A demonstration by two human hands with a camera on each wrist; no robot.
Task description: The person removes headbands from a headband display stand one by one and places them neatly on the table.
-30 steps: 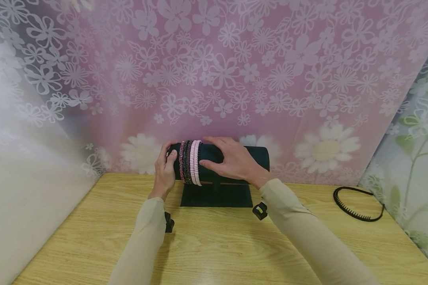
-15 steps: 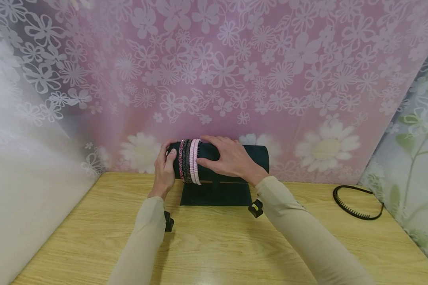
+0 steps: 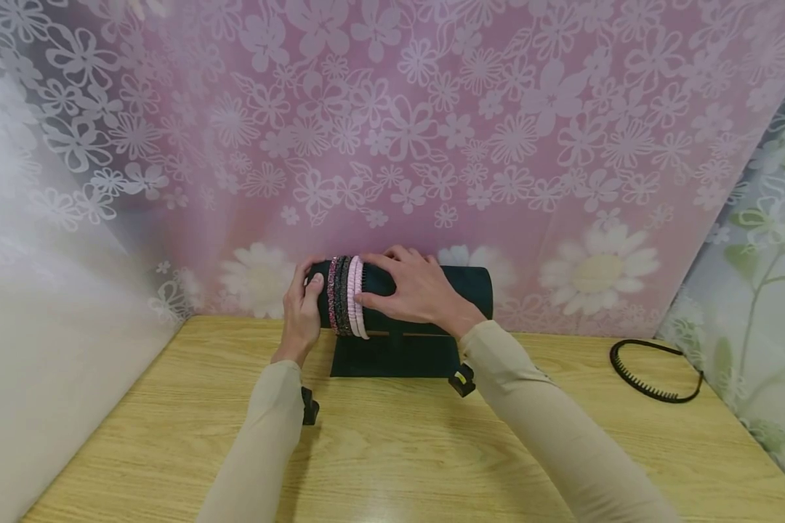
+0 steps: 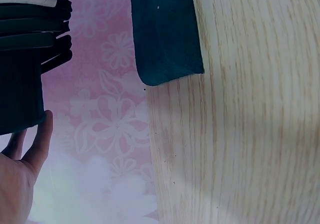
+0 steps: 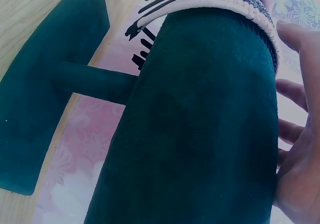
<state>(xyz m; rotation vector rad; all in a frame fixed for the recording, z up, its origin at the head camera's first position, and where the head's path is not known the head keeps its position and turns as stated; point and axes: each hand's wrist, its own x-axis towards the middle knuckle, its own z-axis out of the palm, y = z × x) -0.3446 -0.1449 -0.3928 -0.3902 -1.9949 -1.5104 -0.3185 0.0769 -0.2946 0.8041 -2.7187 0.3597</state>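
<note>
A dark green velvet roll (image 3: 472,290) on a flat-based display stand carries several headbands near its left end. The outermost is a pink glittery headband (image 3: 332,301); beside it sit dark sparkly headbands (image 3: 342,305), then ruffled pale pink headbands (image 3: 357,319). My left hand (image 3: 301,312) grips the roll's left end, thumb in front and fingers behind. My right hand (image 3: 419,290) lies over the roll, its thumb and index finger extended to the right-hand pale pink headband. In the right wrist view, the other fingers (image 5: 290,92) reach along the roll's far side.
A black toothed headband (image 3: 654,370) lies on the wooden table (image 3: 392,450) at the far right. Behind the stand hangs a pink flowered curtain (image 3: 392,145). Black wrist cameras, including one at the right cuff (image 3: 462,379), hang just above the table.
My right hand has slid a little left along the roll, its index finger and thumb coming up to the pale pink headbands. My left hand has kept its place.
</note>
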